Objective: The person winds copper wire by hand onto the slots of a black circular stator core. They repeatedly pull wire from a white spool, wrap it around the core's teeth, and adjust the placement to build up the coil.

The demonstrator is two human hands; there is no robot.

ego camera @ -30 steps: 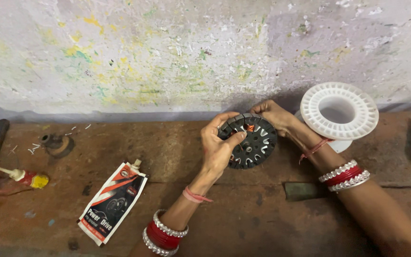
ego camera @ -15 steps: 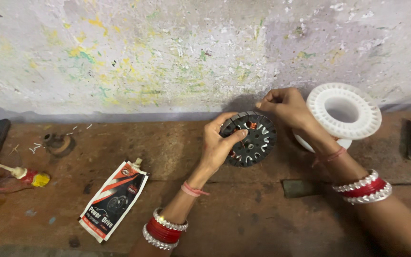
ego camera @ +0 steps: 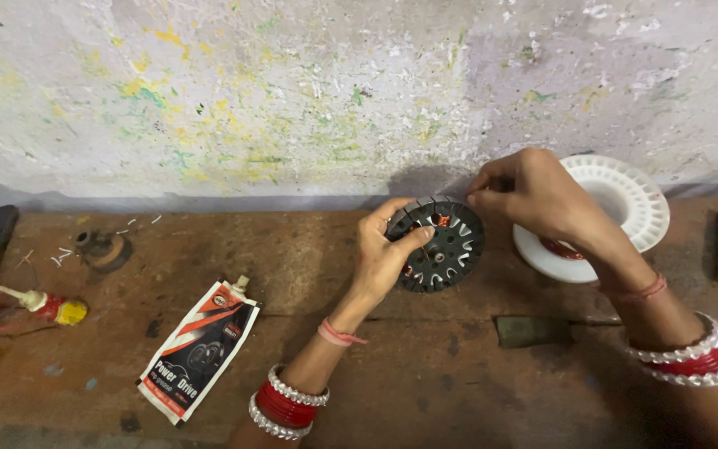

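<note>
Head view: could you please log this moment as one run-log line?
left hand: grips black slotted disc | right hand: pinching at disc's top edge | white spool: behind right hand | surface: wooden bench

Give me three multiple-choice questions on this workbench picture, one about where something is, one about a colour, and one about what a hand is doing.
1. Where does the white plastic spool stand?
A. Against the wall behind the right hand
B. At the bench's left end
C. On the pouch

2. What colour is the round slotted metal stator disc?
A. Yellow
B. Black
C. White

3. What is the left hand doing?
A. Lying flat on the bench
B. Holding the pouch
C. Holding the disc at its edge

Answers: 1 A, the spool stands by the wall past the right hand. 2 B, the disc is black with a little copper wire. 3 C, fingers and thumb have a grip on the disc's rim.
</note>
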